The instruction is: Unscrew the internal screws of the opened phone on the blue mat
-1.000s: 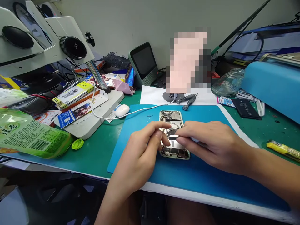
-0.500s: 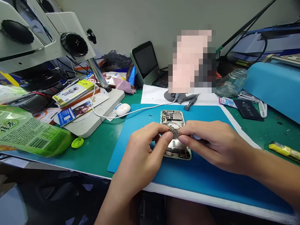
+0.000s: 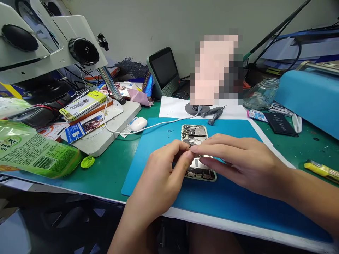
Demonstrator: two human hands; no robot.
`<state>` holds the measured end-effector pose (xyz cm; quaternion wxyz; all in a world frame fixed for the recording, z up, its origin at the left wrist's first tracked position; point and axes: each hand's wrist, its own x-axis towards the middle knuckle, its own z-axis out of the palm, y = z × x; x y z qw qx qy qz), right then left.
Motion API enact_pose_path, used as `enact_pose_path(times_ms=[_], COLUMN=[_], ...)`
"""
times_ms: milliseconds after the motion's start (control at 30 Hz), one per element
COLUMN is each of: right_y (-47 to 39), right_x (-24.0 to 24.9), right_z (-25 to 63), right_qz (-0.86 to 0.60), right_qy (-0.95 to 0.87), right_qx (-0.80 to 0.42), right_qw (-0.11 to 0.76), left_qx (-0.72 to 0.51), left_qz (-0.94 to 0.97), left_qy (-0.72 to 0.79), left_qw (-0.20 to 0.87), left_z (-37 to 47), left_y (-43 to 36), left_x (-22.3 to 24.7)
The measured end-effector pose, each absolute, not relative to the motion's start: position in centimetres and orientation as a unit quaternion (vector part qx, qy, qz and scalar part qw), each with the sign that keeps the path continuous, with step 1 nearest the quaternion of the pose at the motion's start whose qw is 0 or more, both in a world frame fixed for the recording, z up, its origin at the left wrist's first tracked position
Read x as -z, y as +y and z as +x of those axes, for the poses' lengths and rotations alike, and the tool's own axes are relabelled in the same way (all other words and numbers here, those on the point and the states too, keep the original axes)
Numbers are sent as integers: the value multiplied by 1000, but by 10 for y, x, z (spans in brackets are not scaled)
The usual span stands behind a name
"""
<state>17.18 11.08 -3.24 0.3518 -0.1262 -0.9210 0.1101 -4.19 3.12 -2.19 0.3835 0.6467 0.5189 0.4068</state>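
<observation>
Right-hand fingers have straightened and spread since the half-second-earlier frame, the forefinger reaching across to the left fingertips and the thumb dropping away from it; the left hand (image 3: pixel 165 171) barely shifts, and the opened phone (image 3: pixel 196 163) stays put on the blue mat (image 3: pixel 238 204); the small dark plate that showed between both hands is now out of sight, and whether it sits behind the fingers I can't tell.

So here's the geometry that counts: the phone lies flat beneath and beyond the hands, its long axis running near to far, the far end leaning slightly left; the left hand comes over its left edge, the right hand (image 3: pixel 242 155) over its right edge, and they meet above its middle; neither has a clear lead, though the left fingertips sit nearer the left edge, with the right forefinger spanning from the right.

Left thumb and forefinger are drawn close together, partly covered by the right fingertip; anything pinched there is hidden; the right thumb and forefinger stand clearly apart, with nothing visible between them; past the phone's far end, off to the right, two screwdrivers (image 3: pixel 216 115) lie side by side on the desk (image 3: pixel 111 155).
</observation>
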Motion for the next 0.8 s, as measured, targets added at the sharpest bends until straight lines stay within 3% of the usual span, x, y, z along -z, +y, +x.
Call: enact_pose_path(times_ms=[600, 800], right_y=[109, 108], right_x=[33, 32], right_z=[170, 171], right_qz=[-149, -151], right_qy=[-925, -928], right_qx=[-69, -62], right_qw=[342, 335], left_qx=[-401, -403], left_qz=[624, 629], left_qy=[537, 559], left_qw=[402, 360], left_z=[-43, -43], left_y=[30, 32], left_x=[24, 25])
